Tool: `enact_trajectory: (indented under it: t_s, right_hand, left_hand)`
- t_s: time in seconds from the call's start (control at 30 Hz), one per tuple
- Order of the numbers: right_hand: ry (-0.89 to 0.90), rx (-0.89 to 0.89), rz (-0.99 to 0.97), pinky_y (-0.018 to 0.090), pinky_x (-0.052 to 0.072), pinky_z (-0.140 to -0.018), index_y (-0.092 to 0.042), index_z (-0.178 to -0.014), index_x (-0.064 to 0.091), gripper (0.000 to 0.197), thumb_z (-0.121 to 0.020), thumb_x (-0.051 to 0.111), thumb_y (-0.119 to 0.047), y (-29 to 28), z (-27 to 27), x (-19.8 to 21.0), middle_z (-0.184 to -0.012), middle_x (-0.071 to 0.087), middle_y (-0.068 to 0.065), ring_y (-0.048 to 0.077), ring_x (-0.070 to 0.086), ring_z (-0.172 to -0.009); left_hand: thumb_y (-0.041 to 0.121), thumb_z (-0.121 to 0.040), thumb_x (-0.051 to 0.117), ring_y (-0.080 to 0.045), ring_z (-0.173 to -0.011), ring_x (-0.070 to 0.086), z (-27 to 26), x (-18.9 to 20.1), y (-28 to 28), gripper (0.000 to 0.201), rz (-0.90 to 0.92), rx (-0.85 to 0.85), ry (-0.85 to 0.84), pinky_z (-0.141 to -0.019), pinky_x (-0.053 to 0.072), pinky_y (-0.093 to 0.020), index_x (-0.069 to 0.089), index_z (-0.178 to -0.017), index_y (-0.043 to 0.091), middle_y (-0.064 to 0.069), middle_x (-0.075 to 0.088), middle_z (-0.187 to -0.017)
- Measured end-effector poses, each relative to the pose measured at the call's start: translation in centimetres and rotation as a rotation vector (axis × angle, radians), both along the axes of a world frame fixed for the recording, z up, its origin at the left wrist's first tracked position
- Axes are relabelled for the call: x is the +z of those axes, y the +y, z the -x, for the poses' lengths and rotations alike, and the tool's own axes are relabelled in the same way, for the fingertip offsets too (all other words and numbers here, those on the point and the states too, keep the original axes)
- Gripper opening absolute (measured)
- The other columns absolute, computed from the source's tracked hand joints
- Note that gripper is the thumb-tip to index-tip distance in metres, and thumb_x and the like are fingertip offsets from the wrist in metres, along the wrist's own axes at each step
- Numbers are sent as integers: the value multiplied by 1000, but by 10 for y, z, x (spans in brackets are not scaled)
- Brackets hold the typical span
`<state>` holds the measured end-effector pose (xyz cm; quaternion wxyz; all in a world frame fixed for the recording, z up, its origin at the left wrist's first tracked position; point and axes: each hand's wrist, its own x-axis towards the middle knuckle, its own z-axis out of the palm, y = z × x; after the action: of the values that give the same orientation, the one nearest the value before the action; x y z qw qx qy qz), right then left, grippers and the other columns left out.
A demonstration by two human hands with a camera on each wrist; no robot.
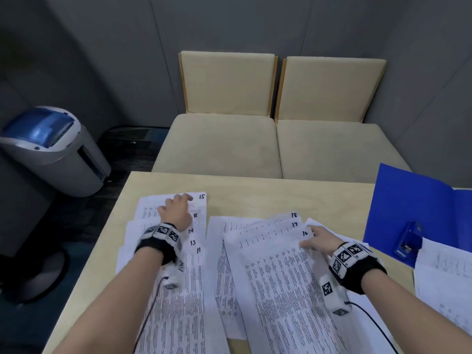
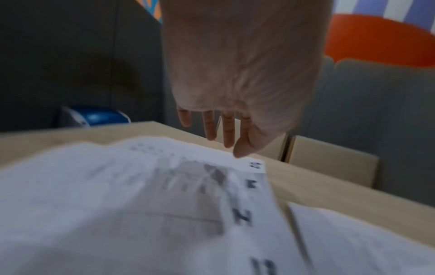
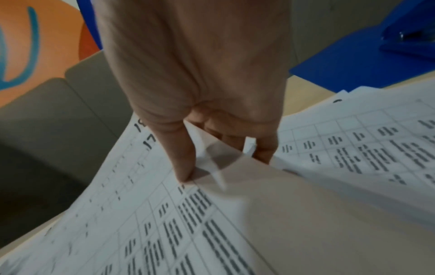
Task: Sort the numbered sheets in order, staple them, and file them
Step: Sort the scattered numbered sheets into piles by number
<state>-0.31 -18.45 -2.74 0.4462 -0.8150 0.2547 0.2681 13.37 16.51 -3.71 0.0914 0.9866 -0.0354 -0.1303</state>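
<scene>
A pale wooden table [image 1: 255, 190] fills the near part of the scene. Beyond its far edge stand 2 beige cushioned chairs [image 1: 227, 111] side by side, touching, their backs against a grey panelled wall [image 1: 255, 21]. At far left, on the dark floor [image 1: 122, 149], sits a grey bin [image 1: 53, 152] with a blue lid. An orange shape [image 2: 381, 39] shows on the wall in the left wrist view.
</scene>
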Motion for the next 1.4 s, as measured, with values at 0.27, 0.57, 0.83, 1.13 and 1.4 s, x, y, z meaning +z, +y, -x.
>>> enact_trajectory:
  t_s: [0.27, 0.57, 0.83, 1.13, 1.4]
  right_hand:
    - [1, -87, -92, 44, 50, -93, -1, -116, 59, 30, -87, 59, 4, 10, -35, 3, -112, 66, 18, 31, 64, -97]
    - [-229, -288, -135, 49, 45, -99, -5, -126, 49, 45, -86, 66, -14, 14, -105, 59, -122, 59, 10, 31, 57, -112]
    - [-380, -528, -322, 39, 44, -100, -6, -134, 46, 50, -85, 59, -4, 92, -160, 55, -126, 58, 7, 27, 55, -116]
    - [-84, -260, -245, 39, 46, -96, -2, -145, 30, 64, -86, 56, 4, 202, -140, -7, -136, 50, 17, 32, 54, -117]
    - [13, -35, -246, 30, 53, -62, -10, -100, 48, 38, -71, 72, -6, 227, -123, -47, -83, 64, 14, 24, 61, -74]
  left_hand:
    - [6, -82, 53, -19, -110, 52, -14, -16, 35, 40, -85, -101, 86, -113, 10, -50, 50, -115, 28, 2, 53, -112]
    - [6, -85, 49, -13, -90, 58, 16, 6, 51, 21, 194, -169, -142, -112, 9, -40, 50, -79, 27, 11, 63, -83]
    - [8, -89, 52, -12, -92, 57, 35, 25, 59, 16, 287, -185, -208, -115, 8, -35, 62, -87, 21, 10, 67, -81]
    - [11, -91, 52, -10, -84, 57, 33, 20, 54, 11, 353, -140, -191, -114, 17, -36, 59, -89, 20, 13, 61, -81]
    - [13, -88, 55, -20, -96, 57, 29, 3, 53, 8, 252, -111, -209, -108, 26, -38, 61, -90, 19, 3, 61, -100]
